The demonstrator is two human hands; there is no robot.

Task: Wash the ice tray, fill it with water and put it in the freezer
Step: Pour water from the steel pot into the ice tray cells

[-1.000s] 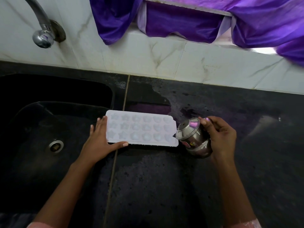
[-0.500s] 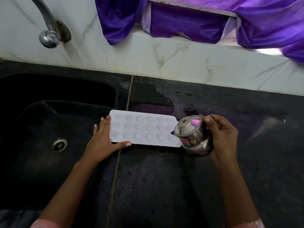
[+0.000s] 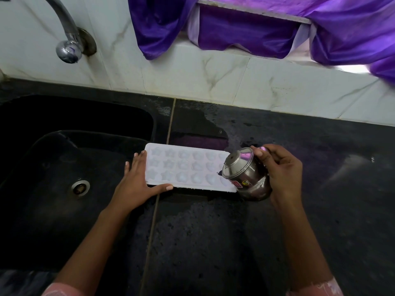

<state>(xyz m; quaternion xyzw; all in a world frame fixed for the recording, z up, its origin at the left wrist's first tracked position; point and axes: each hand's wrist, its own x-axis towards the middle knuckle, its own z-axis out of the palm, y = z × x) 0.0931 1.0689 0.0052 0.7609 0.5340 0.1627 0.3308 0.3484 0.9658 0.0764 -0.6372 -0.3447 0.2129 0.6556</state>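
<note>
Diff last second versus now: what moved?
The small steel pot, gripped by the right hand, edged left over the right end of the white plastic ice tray, mouth tilted toward it. The left hand stayed flat against the tray's left end; the tray did not move.

**Tray at centre frame, between sink and pot**

The ice tray (image 3: 183, 167) lies flat at centre frame on the counter (image 3: 213, 242), its left end at the edge of the sink (image 3: 89, 135). The sink fills the left of the frame, with the drain (image 3: 80, 187) in its floor. My left hand (image 3: 136, 184) rests against the tray's left end, thumb along its near edge. Right of centre, my right hand (image 3: 282, 171) holds a pot (image 3: 243, 174) tipped over the tray's right end. The tap (image 3: 68, 48) sits upper left on the wall (image 3: 235, 77) behind the sink. A cloth (image 3: 256, 28) hangs along the top edge.
</note>
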